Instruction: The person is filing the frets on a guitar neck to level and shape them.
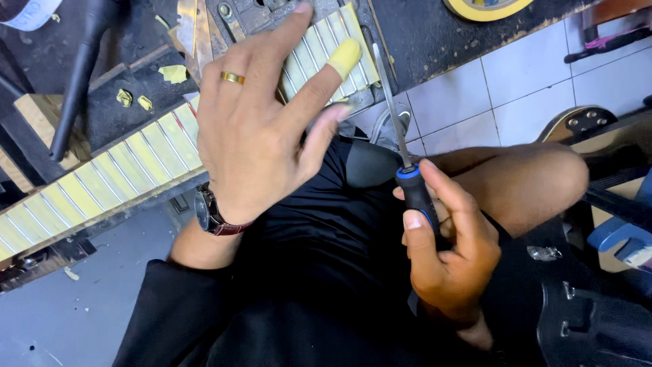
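Note:
My left hand (261, 115) hovers with fingers spread over a guitar neck (109, 177) whose fretboard is masked in yellow tape between the metal frets. It wears a gold ring, a wristwatch and a yellow tape wrap on one fingertip, and holds nothing. My right hand (445, 245) grips a thin metal file (397, 129) by its black and blue handle. The file's blade points up toward the end of the neck near the workbench edge.
A dark workbench (435, 34) carries a roll of yellow tape (485, 8) at the top and yellow tape scraps (173, 72) at the left. My knee (530, 180) is at the right above white floor tiles. A guitar body (584, 122) rests at the right edge.

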